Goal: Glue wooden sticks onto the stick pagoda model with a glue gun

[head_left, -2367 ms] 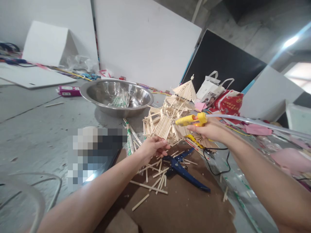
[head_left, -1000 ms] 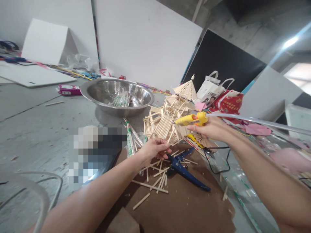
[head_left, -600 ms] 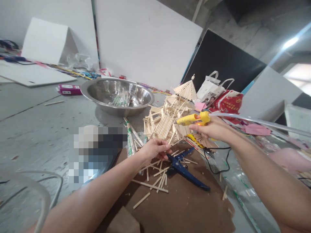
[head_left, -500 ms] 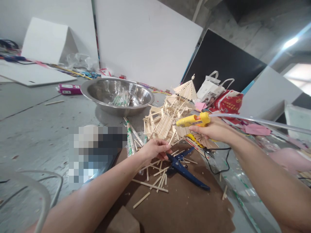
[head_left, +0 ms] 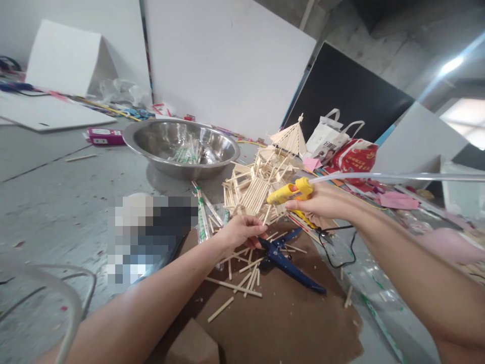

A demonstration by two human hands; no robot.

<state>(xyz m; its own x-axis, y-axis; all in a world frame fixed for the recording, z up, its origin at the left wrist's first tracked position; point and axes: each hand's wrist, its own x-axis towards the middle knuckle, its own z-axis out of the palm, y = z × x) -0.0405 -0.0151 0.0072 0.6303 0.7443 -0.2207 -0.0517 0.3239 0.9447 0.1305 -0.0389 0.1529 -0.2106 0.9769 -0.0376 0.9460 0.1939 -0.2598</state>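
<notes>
My right hand is wrapped round a yellow glue gun, with a clear glue stick sticking out of its back. The gun's nozzle points left, close to a model building made of pale wooden sticks with a pointed roof. Below it, my left hand pinches a short wooden stick between thumb and finger, its upper end near the nozzle. Blue-handled cutters lie right beside my left fingers. Loose cut sticks are scattered on the brown board.
A steel basin holding wrapped chopsticks stands behind at the left. More wrapped chopsticks lie left of the model. A black cord loops under my right hand. White and red bags stand at the back right, and a pale hose curves at lower left.
My right hand has brought the glue gun left and slightly down, so its nozzle is nearer the stick in my left hand. My left hand has hardly moved.
</notes>
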